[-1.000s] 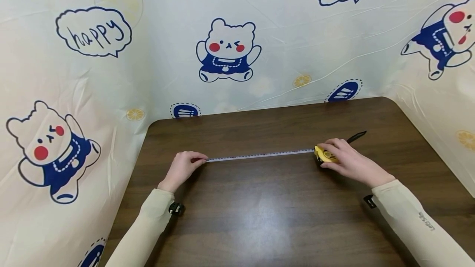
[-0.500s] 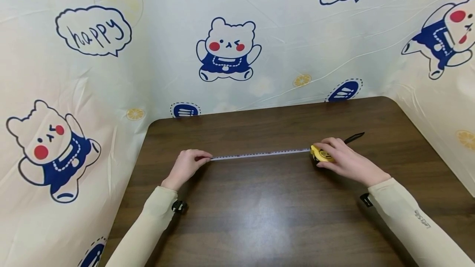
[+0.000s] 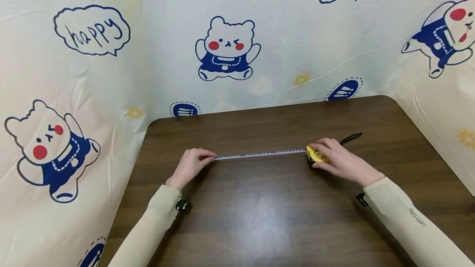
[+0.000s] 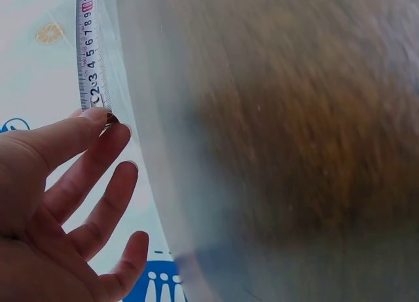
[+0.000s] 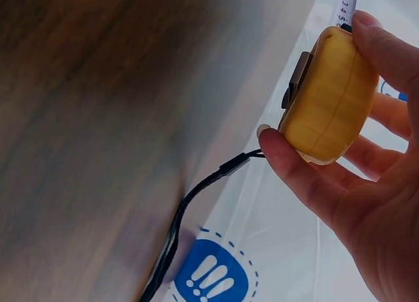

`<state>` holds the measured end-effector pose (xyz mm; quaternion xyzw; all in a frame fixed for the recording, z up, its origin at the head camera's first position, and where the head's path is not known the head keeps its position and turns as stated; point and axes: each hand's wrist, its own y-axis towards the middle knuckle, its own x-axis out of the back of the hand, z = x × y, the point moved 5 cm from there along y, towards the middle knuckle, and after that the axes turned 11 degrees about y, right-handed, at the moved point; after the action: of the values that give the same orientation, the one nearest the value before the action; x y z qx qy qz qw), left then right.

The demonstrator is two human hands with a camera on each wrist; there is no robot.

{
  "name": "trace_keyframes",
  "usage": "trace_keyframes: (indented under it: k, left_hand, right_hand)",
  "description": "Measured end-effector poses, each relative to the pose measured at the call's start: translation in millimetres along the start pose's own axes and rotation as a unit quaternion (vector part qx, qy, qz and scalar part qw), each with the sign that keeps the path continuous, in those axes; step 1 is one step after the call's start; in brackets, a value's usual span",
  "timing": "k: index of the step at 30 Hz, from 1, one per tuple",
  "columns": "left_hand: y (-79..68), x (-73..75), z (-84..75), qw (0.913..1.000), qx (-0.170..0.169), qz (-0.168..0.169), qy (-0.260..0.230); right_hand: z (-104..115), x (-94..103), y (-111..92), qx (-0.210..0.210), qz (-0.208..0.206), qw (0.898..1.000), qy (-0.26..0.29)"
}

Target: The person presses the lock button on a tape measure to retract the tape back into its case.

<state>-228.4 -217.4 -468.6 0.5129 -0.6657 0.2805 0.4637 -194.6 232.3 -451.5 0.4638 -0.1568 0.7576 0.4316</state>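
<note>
My right hand point(image 3: 337, 158) grips a yellow tape measure point(image 3: 316, 154), fingers and thumb spread round its case. In the right wrist view the yellow case point(image 5: 332, 95) shows a dark clip on one side, and a black wrist strap point(image 5: 173, 226) trails from it. A pale blade point(image 3: 259, 154) with printed numbers stretches leftward, nearly straight, from the case to my left hand point(image 3: 190, 166). There, thumb and forefinger pinch the blade's end; the metal hook point(image 4: 112, 118) peeks out between them in the left wrist view, while the other fingers are loosely spread.
Below both hands lies a dark brown wood-grain table point(image 3: 237, 201) with rounded far corners. A pale curtain point(image 3: 274, 44) printed with cartoon bears and "happy" bubbles hangs behind it and along both sides. Each forearm carries a small black device near the cuff.
Both hands have drawn slightly closer: the left moved right, the tape measure in the right hand moved left. The exposed blade has become shorter.
</note>
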Motion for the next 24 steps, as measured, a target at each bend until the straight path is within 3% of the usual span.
trace_keyframes:
  k: [15, 24]
  left_hand:
    - [2.4, -5.9, -12.3, 0.9997, 0.003, 0.021, -0.009]
    - [4.9, -8.4, -17.4, 0.9998, -0.01, 0.015, -0.012]
  right_hand:
    - [7.4, -7.5, 4.6, 0.003, 0.003, 1.0, -0.002]
    - [14.2, -11.2, 10.6, 0.011, -0.001, 1.0, 0.004]
